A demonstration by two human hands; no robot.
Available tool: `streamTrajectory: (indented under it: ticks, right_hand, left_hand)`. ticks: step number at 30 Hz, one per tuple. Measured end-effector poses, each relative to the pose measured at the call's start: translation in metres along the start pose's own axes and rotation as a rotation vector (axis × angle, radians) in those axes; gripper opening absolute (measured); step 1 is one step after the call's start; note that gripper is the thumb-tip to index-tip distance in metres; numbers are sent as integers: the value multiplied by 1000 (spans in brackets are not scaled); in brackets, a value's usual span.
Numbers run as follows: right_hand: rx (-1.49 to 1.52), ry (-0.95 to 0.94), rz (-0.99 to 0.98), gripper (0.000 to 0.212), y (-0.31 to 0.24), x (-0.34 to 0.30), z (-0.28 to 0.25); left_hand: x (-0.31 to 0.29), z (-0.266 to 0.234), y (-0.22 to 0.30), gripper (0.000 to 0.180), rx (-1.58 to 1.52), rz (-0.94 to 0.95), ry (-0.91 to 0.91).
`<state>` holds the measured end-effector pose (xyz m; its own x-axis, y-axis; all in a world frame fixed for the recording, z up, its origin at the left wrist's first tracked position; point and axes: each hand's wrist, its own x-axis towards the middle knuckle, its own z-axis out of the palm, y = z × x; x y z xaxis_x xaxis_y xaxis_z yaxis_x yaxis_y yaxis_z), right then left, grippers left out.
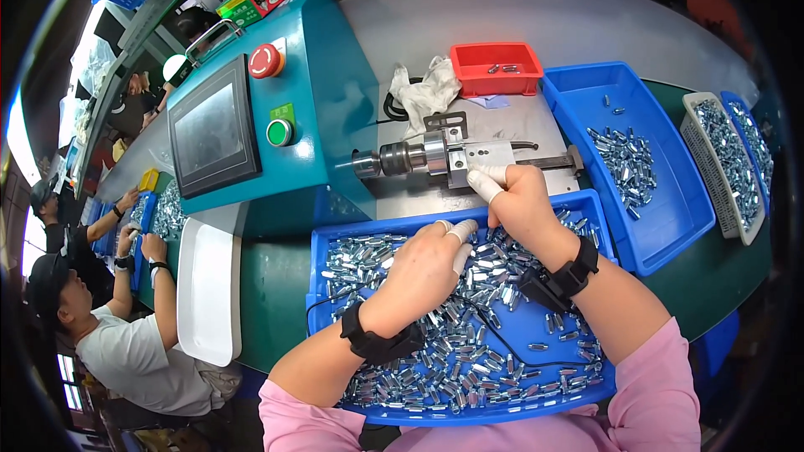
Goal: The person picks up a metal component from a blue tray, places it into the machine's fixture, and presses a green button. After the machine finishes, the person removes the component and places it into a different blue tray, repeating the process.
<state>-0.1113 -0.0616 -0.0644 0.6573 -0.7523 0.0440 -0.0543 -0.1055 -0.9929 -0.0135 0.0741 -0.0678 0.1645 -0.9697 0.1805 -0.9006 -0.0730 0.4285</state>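
Observation:
My left hand point(425, 266) reaches into the near blue tray point(316, 255), over a heap of small shiny metal cylindrical parts point(452, 360). Its fingers, with white finger covers, are pinched together; whatever lies between them is hidden. My right hand point(523, 205) is raised over the tray's far edge, beside the metal clamping fixture point(456, 159) of a teal machine point(343, 75). Thumb and forefinger, also covered in white, close together against the fixture's front. I cannot make out what they hold. Left of the fixture is a round metal spindle point(392, 159).
Right of me stand a larger blue tray point(670, 226) and a pale basket point(691, 130), both with metal parts. Behind the fixture are a red bin point(494, 84) and a white cloth point(427, 92). An empty white tray point(209, 285) and co-workers point(126, 326) are left.

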Motion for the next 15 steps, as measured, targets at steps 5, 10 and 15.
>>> streamTrajectory:
  ticks: [5, 10, 15]
  right_hand:
    - [-170, 10, -140, 23, 5, 1, -3]
    - [-348, 35, -274, 25, 4, 12, -14]
    - [-440, 37, -164, 28, -2, 16, -23]
  left_hand:
    - [-3, 0, -4, 24, -48, 22, 34]
    - [-1, -9, -5, 22, -161, -85, 19]
    - [-1, -13, -12, 23, -191, -97, 34]
